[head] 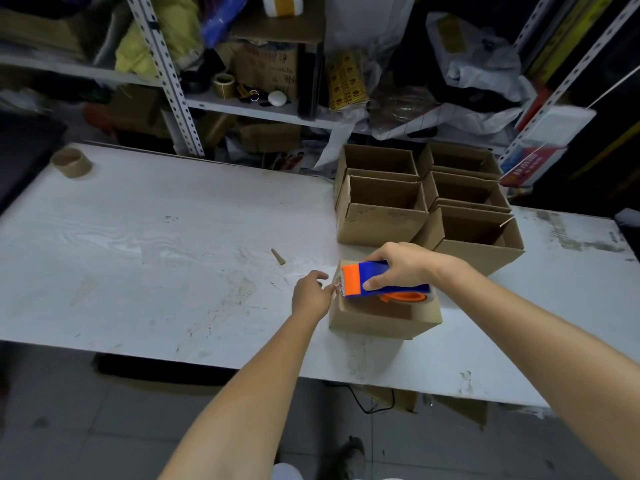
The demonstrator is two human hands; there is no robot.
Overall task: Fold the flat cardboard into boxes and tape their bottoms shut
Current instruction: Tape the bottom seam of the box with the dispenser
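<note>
**Dispenser on the small box, both of your hands at work**

The small cardboard box (384,317) sits closed side up on the white table (173,254), near the front edge and just in front of you. The blue and orange tape dispenser (384,280) rests on top of it, with the toothed orange end pointing left. Your right hand (405,265) grips the dispenser from above, fingers curled over the far side and thumb pressed on the near side. Your left hand (310,296) is at the box's left edge, fingers curled in, thumb and forefinger pinching the tape end (334,288) right at the blade.

Just behind the box stands a cluster of open boxes (426,202), packed side by side with their tops open. A small cardboard scrap (278,256) lies on the table to the left of your hands, and an empty tape core (71,162) stands at the far left corner. A cluttered shelf (249,107) runs behind the table
</note>
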